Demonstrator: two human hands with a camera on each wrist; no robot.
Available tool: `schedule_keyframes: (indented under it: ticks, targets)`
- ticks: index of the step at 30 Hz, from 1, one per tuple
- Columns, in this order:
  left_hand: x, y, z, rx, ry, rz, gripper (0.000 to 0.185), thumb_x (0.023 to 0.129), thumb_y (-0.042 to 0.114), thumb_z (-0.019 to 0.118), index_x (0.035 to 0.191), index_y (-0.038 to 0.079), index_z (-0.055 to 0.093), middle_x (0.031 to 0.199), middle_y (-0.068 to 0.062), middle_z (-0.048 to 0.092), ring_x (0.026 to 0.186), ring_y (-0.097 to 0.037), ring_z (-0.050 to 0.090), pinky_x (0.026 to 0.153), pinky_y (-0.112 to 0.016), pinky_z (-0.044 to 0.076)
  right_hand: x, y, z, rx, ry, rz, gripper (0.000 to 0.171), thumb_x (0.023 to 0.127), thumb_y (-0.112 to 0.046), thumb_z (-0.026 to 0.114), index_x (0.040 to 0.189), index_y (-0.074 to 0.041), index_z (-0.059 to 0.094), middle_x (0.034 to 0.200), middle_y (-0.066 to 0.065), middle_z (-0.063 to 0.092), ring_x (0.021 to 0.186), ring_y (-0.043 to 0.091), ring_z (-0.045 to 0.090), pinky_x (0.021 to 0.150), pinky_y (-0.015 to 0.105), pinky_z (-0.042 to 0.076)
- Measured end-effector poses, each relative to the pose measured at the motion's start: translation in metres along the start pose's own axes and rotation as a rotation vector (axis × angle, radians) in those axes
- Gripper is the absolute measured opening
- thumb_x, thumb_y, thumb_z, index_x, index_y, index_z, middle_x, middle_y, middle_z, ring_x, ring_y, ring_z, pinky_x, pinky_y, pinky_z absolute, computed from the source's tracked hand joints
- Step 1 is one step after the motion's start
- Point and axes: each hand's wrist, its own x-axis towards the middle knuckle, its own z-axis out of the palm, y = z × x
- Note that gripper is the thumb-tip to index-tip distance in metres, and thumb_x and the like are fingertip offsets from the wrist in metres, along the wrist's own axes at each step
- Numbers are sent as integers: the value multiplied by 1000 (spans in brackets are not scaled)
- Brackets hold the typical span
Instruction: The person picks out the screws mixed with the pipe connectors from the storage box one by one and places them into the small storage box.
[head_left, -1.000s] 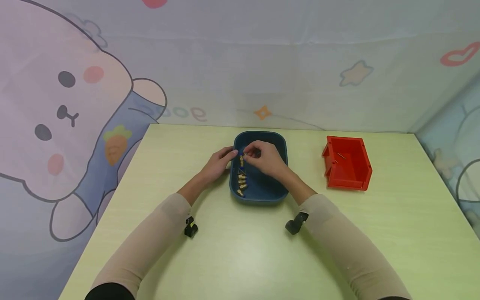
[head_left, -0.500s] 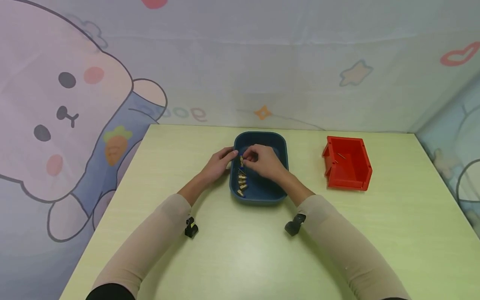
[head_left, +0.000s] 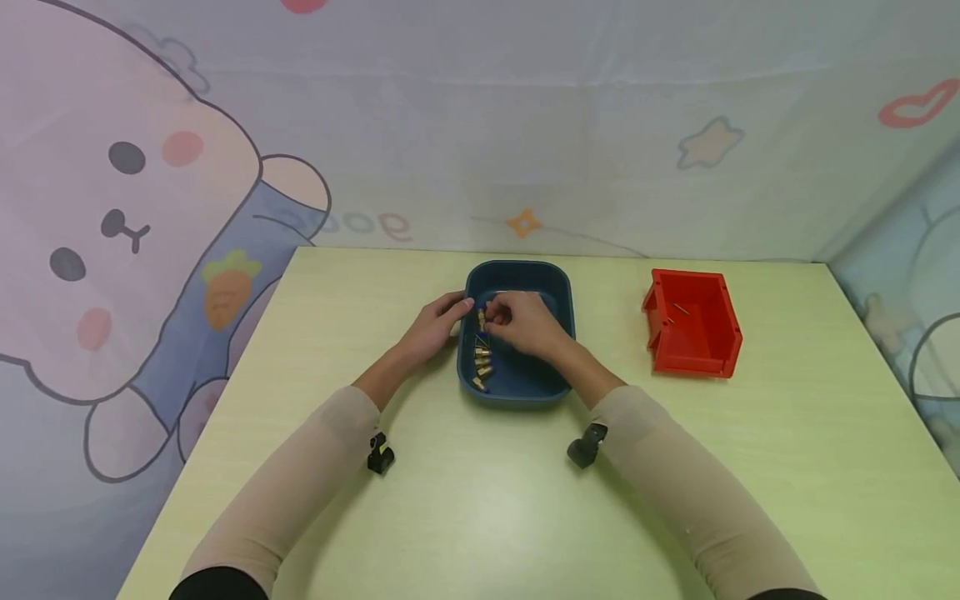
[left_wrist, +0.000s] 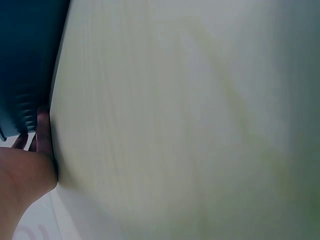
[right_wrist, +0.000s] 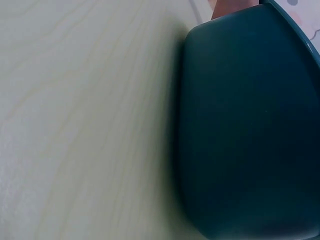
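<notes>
Nearest to me, my two beige sleeves (head_left: 300,483) come in over the pale green tabletop (head_left: 480,517), each with a small black camera mount at the wrist. Just beyond them sits the dark blue tray (head_left: 558,287), and along its left side lies a loose row of small brass pieces (head_left: 482,365), some with a bit of blue on them, running from the near wall toward the middle. My left hand (head_left: 431,327) rests at the tray's left rim, its fingers (head_left: 456,303) curled lightly toward the rim and reaching the top of that row. My right hand (head_left: 525,323) is inside the tray, fingers (head_left: 501,310) bent inward and pinching a small brass piece (head_left: 482,317) just beside my left fingertips; the piece is so small and so covered by both hands that I cannot tell whether my left hand pinches it too. To the right and a little farther off, well apart from the tray, stands a red bin (head_left: 693,333) with a thin nail-like item (head_left: 681,308) lying inside it. Past the far edge of the tabletop hangs a cloth backdrop (head_left: 480,125) printed with a cartoon rabbit, a carrot and stars. From my left wrist the view is mostly blurred tabletop, with only the tray's dark wall and part of my hand at the left edge; from my right wrist I see just the tray's outer wall (right_wrist: 250,130) against the tabletop, with nothing of its contents.
</notes>
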Motion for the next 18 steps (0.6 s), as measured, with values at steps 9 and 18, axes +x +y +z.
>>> schedule_keyframes:
  ticks: [9, 18]
  targets:
    - [0, 1, 1, 9, 8, 7, 62, 110, 48, 54, 159, 11, 47, 160, -11, 48, 149, -27, 43, 115, -50, 48, 0, 0, 0, -72, -59, 25, 11, 93, -14, 82, 96, -5, 76, 88, 5, 72, 83, 19, 67, 78, 35, 56]
    - [0, -1, 2, -5, -1, 3, 64, 110, 48, 54, 160, 10, 45, 161, -13, 47, 151, -28, 42, 115, -49, 48, -1, 1, 1, -127, -106, 15, 13, 92, -16, 82, 95, -6, 76, 85, 3, 71, 80, 19, 65, 78, 36, 55]
